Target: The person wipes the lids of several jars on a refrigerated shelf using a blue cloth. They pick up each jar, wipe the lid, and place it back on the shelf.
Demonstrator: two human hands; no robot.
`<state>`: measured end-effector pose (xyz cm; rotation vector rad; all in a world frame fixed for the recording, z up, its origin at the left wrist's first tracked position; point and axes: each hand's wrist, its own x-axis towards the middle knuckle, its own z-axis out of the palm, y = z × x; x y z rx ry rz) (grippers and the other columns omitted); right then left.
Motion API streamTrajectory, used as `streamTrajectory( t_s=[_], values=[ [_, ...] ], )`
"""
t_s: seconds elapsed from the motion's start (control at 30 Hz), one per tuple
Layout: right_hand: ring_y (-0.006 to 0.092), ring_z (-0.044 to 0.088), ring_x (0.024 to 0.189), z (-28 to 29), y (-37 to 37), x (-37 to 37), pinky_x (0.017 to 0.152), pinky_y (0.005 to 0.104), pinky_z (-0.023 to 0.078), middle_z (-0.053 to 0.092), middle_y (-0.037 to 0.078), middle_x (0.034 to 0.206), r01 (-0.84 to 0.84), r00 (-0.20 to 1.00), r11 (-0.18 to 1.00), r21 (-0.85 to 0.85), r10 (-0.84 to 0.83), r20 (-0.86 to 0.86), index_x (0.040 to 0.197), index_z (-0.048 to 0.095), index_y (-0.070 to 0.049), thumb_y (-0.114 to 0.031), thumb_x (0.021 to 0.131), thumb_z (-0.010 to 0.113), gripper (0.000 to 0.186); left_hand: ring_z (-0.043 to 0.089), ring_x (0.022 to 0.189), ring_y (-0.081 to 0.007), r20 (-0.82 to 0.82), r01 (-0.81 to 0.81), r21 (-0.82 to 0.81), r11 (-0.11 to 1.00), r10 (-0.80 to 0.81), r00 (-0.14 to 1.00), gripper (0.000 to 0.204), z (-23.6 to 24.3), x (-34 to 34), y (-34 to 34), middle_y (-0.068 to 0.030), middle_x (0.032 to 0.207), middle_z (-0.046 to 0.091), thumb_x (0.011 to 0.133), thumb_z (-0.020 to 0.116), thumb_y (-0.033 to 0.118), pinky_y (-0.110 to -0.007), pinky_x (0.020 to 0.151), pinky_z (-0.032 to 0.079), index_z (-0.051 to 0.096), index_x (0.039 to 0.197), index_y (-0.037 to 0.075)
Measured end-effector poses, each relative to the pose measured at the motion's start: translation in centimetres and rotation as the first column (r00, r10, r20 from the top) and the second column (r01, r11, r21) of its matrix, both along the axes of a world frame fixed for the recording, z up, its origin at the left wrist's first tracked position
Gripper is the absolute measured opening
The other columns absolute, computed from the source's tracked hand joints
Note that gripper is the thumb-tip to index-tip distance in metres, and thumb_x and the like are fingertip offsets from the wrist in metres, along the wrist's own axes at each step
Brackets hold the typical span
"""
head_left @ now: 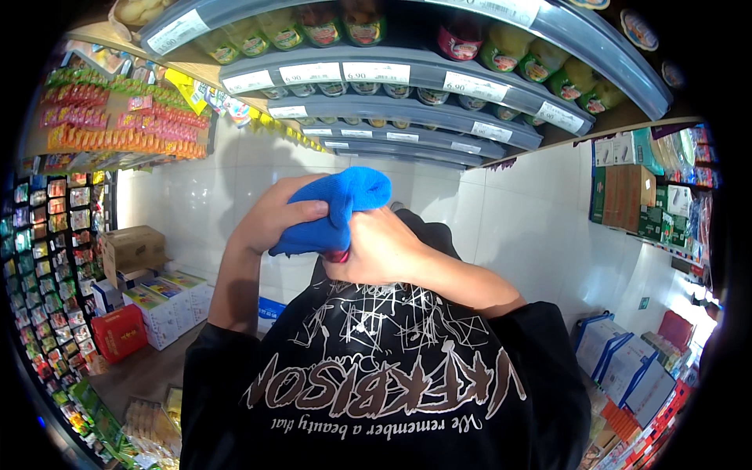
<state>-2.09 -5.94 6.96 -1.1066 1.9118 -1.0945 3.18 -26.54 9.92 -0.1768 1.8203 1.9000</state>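
Observation:
A folded blue cloth [329,196] is bunched in front of my black shirt. My left hand [270,215] grips it from the left, thumb pressed across its face. Beneath the cloth, my right hand [376,247] is closed around a small red object [338,255], of which only a sliver shows by the cloth's lower edge; the rest is covered by the cloth and fingers, so I cannot tell what it is.
Curved grey shelves [392,73] with several jars are ahead. Hanging snack packets [125,125] line the left side, above cartons [172,305] and a red box [119,333] on the floor. Stacked goods [619,196] and boxes [623,368] stand at right, beside white tiled floor [517,219].

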Motion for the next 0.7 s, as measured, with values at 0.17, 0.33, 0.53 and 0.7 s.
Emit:
streamTrajectory(
  t_s=[0.17,0.33,0.53,0.7],
  values=[
    [0.0243,0.064,0.083,-0.2,-0.2,-0.6,0.082,0.0357,0.051,0.065,0.010,0.087,-0.056,0.937,0.983,-0.175,0.112,0.332,0.097,0.063,-0.003,-0.020,0.067,0.082,0.040,0.063,0.110,-0.0240,0.090,-0.328,0.562,0.759,0.338,0.937,0.052,-6.8,2.3,-0.3,-0.0165,0.119,0.064,0.090,0.058,0.031,-0.037,0.097,0.050,0.055,0.129,-0.004],
    [0.0146,0.061,0.094,0.5,-0.6,-1.0,0.088,0.0302,0.049,0.066,0.005,0.101,0.176,0.870,0.895,-0.410,0.053,0.490,0.123,0.057,-0.002,-0.018,0.077,0.083,0.056,0.064,0.104,-0.0279,0.224,-0.755,0.569,0.326,0.822,0.523,0.040,-8.2,1.6,4.5,-0.0153,0.111,0.061,0.097,0.059,0.032,-0.045,0.094,0.056,0.053,0.121,0.002],
    [0.0140,0.062,0.094,1.7,-1.3,-5.1,0.087,0.0303,0.050,0.066,0.007,0.105,0.598,0.771,0.628,-0.498,-0.280,0.573,0.126,0.053,-0.003,-0.016,0.083,0.081,0.053,0.046,0.131,-0.0410,0.249,-0.454,0.883,0.119,0.702,0.668,0.065,-10.9,5.0,2.8,-0.0226,0.140,0.048,0.098,0.049,0.050,-0.057,0.112,0.037,0.037,0.148,0.010],
    [0.0127,0.062,0.094,1.8,-3.0,-12.3,0.087,0.0303,0.050,0.065,0.005,0.104,0.605,0.774,0.565,-0.562,-0.585,0.245,0.118,0.053,-0.003,-0.011,0.079,0.084,0.050,0.045,0.130,-0.0464,0.375,-0.485,0.875,0.006,0.625,0.684,0.066,-11.0,6.1,4.2,-0.0228,0.144,0.045,0.099,0.048,0.050,-0.063,0.110,0.036,0.034,0.150,0.010]
  ],
)
